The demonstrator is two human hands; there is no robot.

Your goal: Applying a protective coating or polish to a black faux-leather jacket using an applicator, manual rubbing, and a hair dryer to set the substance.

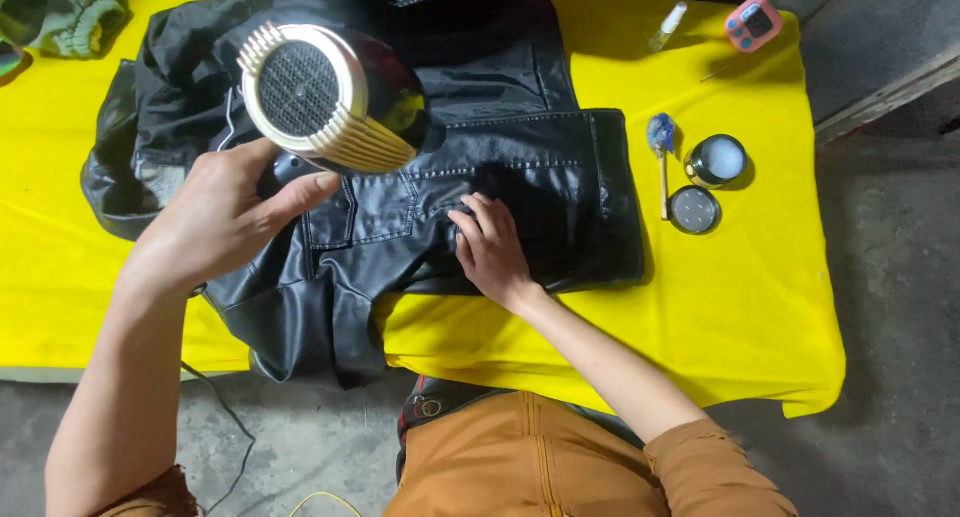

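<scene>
A black leather jacket [520, 167] lies spread on a table covered by a yellow cloth [740, 307]. My left hand [215, 217] grips the handle of a hair dryer [325, 97] with a cream grille and dark body, held above the jacket with its back toward me. My right hand [490, 249] rests flat on the jacket's front panel, fingers pressing the leather near a stitched seam.
To the right of the jacket sit an open round tin [716, 160], its lid [694, 209] and a small brush with a blue tip [661, 142]. A pink timer [754, 23] and a small bottle [668, 25] lie at the far right. Green fabric [65, 15] is at far left.
</scene>
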